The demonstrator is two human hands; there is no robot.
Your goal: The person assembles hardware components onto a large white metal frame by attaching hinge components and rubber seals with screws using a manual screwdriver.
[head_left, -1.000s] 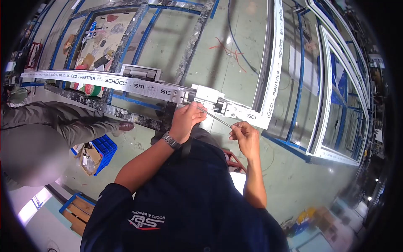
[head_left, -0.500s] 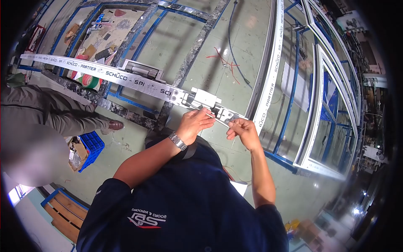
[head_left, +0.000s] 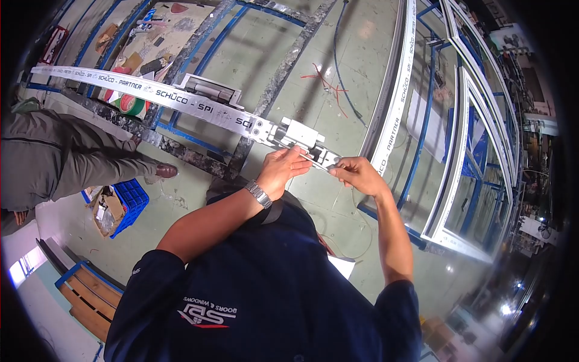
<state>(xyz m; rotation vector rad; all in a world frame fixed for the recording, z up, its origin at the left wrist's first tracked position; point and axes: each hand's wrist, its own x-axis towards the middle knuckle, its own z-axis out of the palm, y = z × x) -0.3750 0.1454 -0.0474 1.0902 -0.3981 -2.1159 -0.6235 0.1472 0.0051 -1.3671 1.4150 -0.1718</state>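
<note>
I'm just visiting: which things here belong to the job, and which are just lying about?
Seemingly part of the job:
White hinge
SCHÜCO-taped frame
Thin metal rod at the right hand

Apparently just lying about:
Blue crate
Green tape roll
Red strands on the floor

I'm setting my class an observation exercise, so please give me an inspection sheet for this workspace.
Surface: rack with stained bars
Job's things: printed white frame bearing a metal fitting
Clutter: green tape roll among loose items; red strands on the floor
Grips: left grip at the metal fitting; right grip near its right end, hold unclear
Cables: dark cable on the floor
Surroundings: blue crate, another person's shoe, more frames
</note>
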